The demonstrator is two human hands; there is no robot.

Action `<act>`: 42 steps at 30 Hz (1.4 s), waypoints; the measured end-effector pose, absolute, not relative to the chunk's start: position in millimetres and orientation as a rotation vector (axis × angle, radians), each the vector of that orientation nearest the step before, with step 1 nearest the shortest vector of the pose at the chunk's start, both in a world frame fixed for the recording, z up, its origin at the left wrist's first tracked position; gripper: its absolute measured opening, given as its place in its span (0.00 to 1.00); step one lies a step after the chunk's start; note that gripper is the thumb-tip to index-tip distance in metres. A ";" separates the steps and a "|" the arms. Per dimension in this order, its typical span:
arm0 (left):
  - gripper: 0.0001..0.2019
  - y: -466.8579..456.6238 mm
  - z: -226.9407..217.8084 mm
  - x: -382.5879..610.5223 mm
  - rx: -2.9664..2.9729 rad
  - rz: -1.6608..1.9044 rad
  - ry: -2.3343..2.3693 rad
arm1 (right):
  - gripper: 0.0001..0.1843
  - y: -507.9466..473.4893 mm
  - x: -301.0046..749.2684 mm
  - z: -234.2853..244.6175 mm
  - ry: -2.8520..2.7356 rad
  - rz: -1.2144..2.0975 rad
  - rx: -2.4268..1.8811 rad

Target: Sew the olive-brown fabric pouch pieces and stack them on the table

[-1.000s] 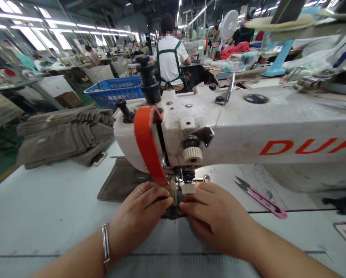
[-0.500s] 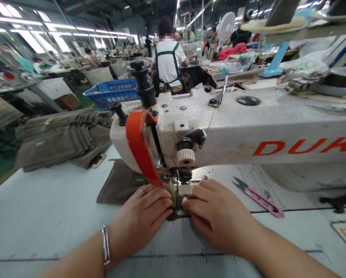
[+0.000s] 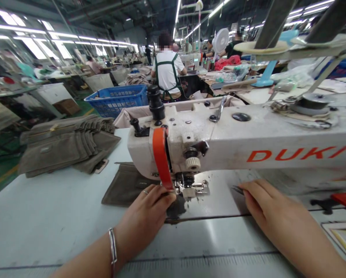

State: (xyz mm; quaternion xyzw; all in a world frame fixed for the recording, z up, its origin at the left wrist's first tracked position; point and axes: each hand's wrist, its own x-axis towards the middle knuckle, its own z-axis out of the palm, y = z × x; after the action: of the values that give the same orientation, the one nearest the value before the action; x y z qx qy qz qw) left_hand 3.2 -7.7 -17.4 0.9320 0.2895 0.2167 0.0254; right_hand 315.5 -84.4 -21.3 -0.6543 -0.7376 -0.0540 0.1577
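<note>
Pouch (image 3: pixel 122 188) was pinched by left hand (image 3: pixel 146 208) at sewing machine (image 3: pixel 222 141); snips (image 3: pixel 237 189) were mostly hidden by right hand (image 3: pixel 271 206), grip unclear

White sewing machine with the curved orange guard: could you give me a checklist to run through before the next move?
1. Left hand at the flat grey-brown fabric piece: ok, beside its right part.
2. Left fingers away from the curved orange guard: not ok, close by its lower end.
3. Right hand away from the guard: ok, off to the right.
4. Firm grip on the dark pointed metal blades: cannot tell, fingers cover the rest.
5. Needle position: cannot tell, too small.
</note>
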 end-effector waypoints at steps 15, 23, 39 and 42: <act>0.08 2.9 -16.4 0.7 2.518 0.727 0.970 | 0.11 -35.7 217.6 -15.8 -2.359 0.351 -1.250; 0.06 2.9 -16.9 0.1 2.442 0.650 1.006 | 0.13 -36.2 217.0 -16.8 -2.348 0.326 -1.227; 0.08 2.7 -14.9 1.9 2.397 0.592 1.040 | 0.13 -36.7 216.4 -14.6 -2.364 0.322 -1.244; 0.09 2.2 -15.0 1.2 2.398 0.578 1.031 | 0.12 -36.5 215.6 -16.5 -2.387 0.272 -1.256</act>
State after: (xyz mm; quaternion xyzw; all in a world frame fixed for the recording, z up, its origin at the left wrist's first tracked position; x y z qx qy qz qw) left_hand 1.2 2.2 -15.0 0.8726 0.3751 0.2102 0.2318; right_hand 215.6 -36.5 -16.5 -0.4528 -0.8601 0.0979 0.2138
